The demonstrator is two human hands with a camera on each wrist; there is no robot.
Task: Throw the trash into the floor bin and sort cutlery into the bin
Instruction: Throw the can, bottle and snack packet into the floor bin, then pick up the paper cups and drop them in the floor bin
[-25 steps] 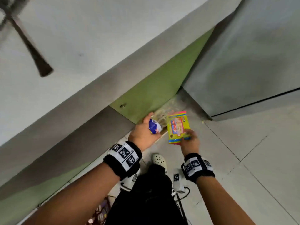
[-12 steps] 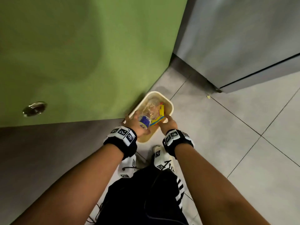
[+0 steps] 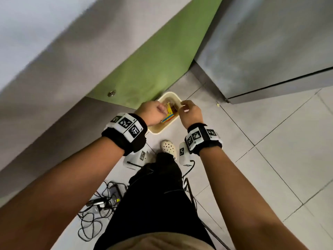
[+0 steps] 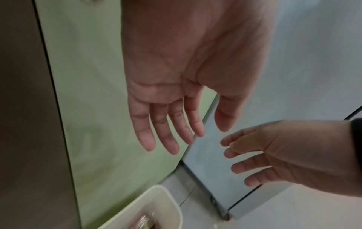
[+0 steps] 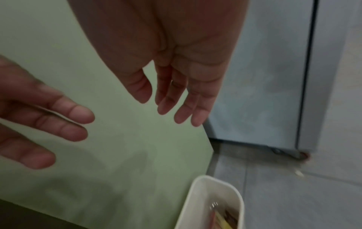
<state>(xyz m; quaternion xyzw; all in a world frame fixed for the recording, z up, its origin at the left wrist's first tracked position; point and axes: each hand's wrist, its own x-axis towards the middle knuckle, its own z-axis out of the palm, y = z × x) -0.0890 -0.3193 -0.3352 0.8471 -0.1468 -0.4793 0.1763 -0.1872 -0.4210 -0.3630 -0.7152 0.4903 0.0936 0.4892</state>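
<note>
Half a second ago your hands were down at the bin's mouth with the clear bottle and the yellow packet between them; now both have lifted away empty and that trash lies inside the floor bin [image 3: 158,131]. Your left hand [image 3: 152,112] hangs above the bin's left edge and your right hand [image 3: 190,112] above its right edge, neither touching it. In the wrist views the fingers [image 4: 168,134] of the left hand are straight and slightly spread, palm bare, and the fingers [image 5: 184,100] of the right hand hang loose and nearly straight, holding nothing. The bin is a cream plastic tub, rectangular with rounded corners and a smooth thick rim, standing on the floor against the foot of a matte green panel [image 3: 153,69]. Inside it the glossy yellow packet [image 3: 169,112] with red and blue print stands on edge, and beside it lies something clear and shiny, too blurred to make out fully. To the right stands a brushed grey metal cabinet [image 3: 270,42] on small feet. The floor [image 3: 270,141] is pale, smooth square tile with thin dark joints. Black cables [image 3: 97,213] lie tangled on it beside your leg.
</note>
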